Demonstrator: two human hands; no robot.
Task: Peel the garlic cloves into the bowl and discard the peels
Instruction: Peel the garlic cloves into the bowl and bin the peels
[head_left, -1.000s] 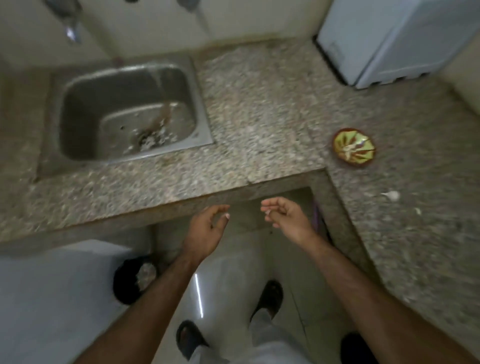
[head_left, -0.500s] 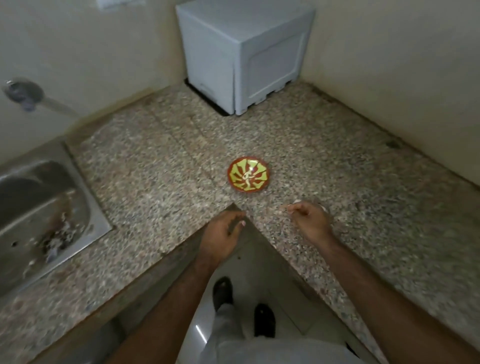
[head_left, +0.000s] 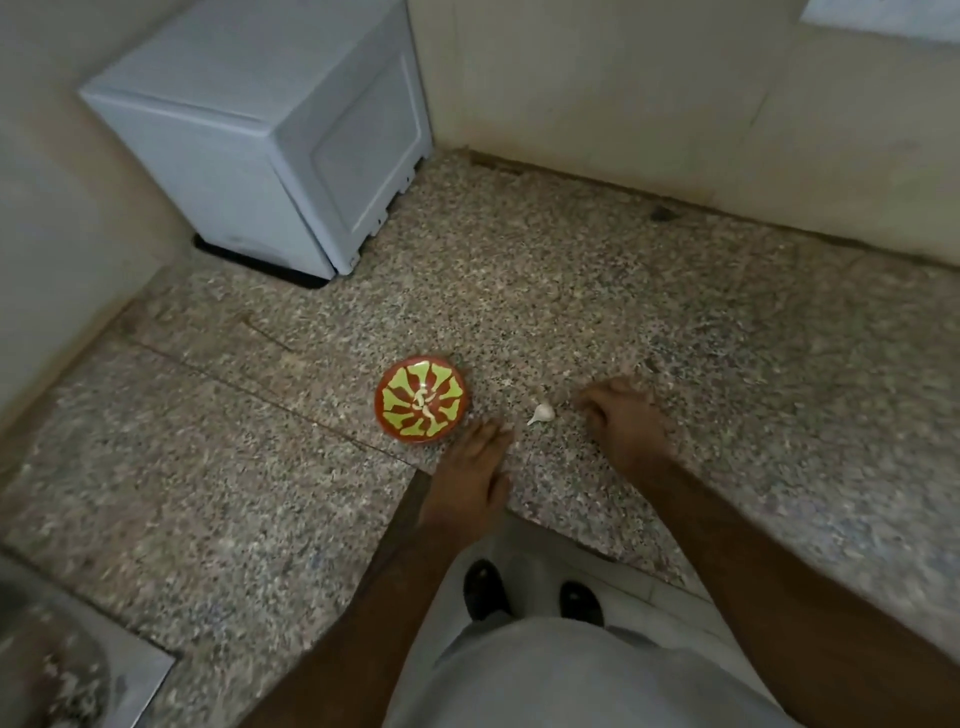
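Speckled granite tabletop (head_left: 597, 291) fills most of the frame, L-shaped w/ an inner corner at lower centre where the person stands.

Bowl (head_left: 422, 405), red w/ yellow-green pattern, sits just left of frame centre on the tabletop; a few pale bits inside, prob. peeled cloves, too small to be sure. One unpeeled garlic clove (head_left: 542, 413) lies on the tabletop just right of the bowl, between the two hands, touching neither.

Left hand (head_left: 474, 470) is flat, fingers straight and together, palm down, fingertips by the bowl's lower right rim, very near but can't tell if touching. Holds nothing.

Right hand (head_left: 621, 422) is right of the clove, fingers curled under toward the tabletop, knuckles up. Can't tell if anything is pinched inside the curl; fingertips hidden and blurred.

Around:
- White box-shaped appliance (head_left: 260, 135) in the upper left, set in the corner against the wall, well apart from the bowl.
- Beige wall (head_left: 649, 88) runs across the top and down the left edge.
- Small dark speck (head_left: 662, 213) on the tabletop near the back wall, upper right of centre; can't say what it is.
- Corner of a steel sink (head_left: 57, 670) at the bottom left, blurred.
- Person's light trousers and two dark shoes (head_left: 535, 597) on the pale floor at the bottom centre.

Nothing lies between either hand and the clove; the bowl is unobstructed apart from the left hand's fingertips beside it.
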